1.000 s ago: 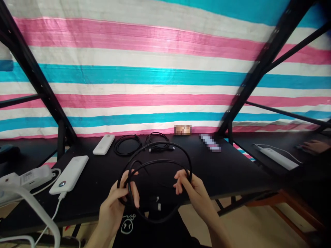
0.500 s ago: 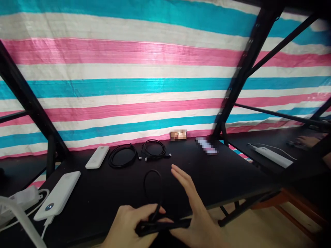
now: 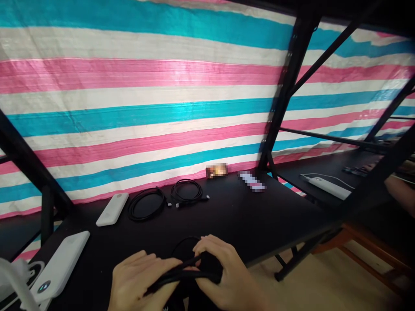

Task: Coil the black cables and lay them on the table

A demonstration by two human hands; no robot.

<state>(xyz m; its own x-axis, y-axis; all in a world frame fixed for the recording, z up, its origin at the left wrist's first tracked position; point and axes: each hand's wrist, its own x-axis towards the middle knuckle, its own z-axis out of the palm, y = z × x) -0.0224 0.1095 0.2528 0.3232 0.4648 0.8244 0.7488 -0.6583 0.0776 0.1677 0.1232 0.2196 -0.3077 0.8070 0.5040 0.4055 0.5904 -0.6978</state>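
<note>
By the table's (image 3: 266,220) near edge, left hand (image 3: 142,278) and right hand (image 3: 223,272) curl their fingers closed round the cable (image 3: 184,275). Coiling seems in hand; next probably calls for even loops.

Left hand (image 3: 142,276): bare, slim fingers, rounded knuckles.
Right hand (image 3: 223,272): bare like the left, the wrist uncovered as far as my feed reaches.
Clothing (image 3: 197,299): black, low between the hands.
White mark (image 3: 166,308): small, beside the left hand, too cropped for me to read.
</note>
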